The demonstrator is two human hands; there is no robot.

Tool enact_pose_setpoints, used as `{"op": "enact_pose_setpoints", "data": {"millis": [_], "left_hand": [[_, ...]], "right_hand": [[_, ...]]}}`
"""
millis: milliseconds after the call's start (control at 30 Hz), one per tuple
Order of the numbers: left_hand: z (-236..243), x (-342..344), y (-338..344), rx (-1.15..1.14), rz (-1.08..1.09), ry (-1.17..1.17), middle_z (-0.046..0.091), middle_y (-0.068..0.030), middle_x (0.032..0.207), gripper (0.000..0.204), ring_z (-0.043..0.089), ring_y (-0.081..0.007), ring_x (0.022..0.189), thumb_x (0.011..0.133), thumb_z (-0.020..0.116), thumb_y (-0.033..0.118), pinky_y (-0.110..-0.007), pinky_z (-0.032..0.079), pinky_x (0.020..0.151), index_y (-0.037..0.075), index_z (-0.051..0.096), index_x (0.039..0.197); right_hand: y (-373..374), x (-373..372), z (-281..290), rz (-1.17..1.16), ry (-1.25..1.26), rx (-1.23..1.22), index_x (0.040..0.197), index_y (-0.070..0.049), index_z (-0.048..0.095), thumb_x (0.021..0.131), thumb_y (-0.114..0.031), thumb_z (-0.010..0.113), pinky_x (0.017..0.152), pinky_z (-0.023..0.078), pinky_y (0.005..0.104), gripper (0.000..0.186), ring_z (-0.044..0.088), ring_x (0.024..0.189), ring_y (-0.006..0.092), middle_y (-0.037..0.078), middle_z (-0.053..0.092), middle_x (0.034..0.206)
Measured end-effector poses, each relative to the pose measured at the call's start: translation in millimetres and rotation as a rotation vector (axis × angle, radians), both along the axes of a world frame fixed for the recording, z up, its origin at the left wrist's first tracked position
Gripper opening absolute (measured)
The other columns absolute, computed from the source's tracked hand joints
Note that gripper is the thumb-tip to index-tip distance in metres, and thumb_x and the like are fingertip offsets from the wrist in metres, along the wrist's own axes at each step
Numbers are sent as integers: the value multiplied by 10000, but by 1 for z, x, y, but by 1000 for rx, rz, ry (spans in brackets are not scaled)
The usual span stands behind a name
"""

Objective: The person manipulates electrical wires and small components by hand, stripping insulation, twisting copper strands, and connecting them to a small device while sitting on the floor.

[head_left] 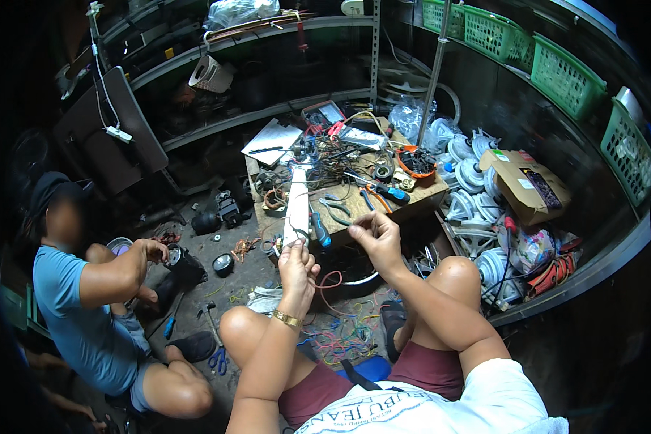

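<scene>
1 long white part (297, 203) extends forward from the left grip (297, 271).

The white strip (298, 194) looks smooth, the table (428, 197) rough wood, the bracelet (287, 318) glossy metal.

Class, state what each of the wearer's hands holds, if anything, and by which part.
The left hand appears to hold the long white piece by its near end. Whether the right hand holds anything cannot be told.
</scene>
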State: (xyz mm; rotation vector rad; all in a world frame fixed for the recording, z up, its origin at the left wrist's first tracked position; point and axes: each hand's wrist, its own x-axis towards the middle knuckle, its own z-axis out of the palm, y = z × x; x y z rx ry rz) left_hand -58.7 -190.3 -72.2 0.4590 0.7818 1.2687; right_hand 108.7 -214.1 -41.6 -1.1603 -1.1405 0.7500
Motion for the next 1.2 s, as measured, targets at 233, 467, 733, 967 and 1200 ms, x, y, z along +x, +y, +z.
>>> {"op": "enact_pose_setpoints", "data": {"millis": [233,467,733,967,1200], "left_hand": [[-3,19,-16,231,-39,331,374,60,543,113,309,-23,416,951,480,169,-197,343,371,64,483,909],[4,22,-26,319,-237,149,313,67,555,149,278,-25,428,960,481,195,-183,315,367,47,499,968],[8,17,-39,560,-125,362,465,57,641,108,337,-9,501,938,511,108,-173,262,449,16,567,948],[20,9,-34,1023,56,834,591,-17,704,73,498,-51,603,868,558,-9,-204,405,547,-40,606,913],[25,4,-31,773,-244,597,624,-17,812,115,474,-40,624,886,532,15,-186,377,544,-42,621,931]], "right_hand": [[-2,-29,-9,-70,-488,209,805,-2,667,738,-125,724,590,487,284,151,654,646,191,118,669,760],[13,-15,-7,39,2,143,761,-3,625,850,-102,617,518,402,234,133,514,554,56,17,610,635],[14,-2,9,284,621,-107,854,-52,538,909,-147,536,377,330,193,110,460,396,80,134,652,751],[13,8,13,488,940,-401,943,-81,530,919,-179,514,395,336,234,102,453,392,81,139,642,739],[18,24,6,605,961,-421,906,-76,539,928,-217,524,399,318,220,143,419,401,58,105,647,755]]}}
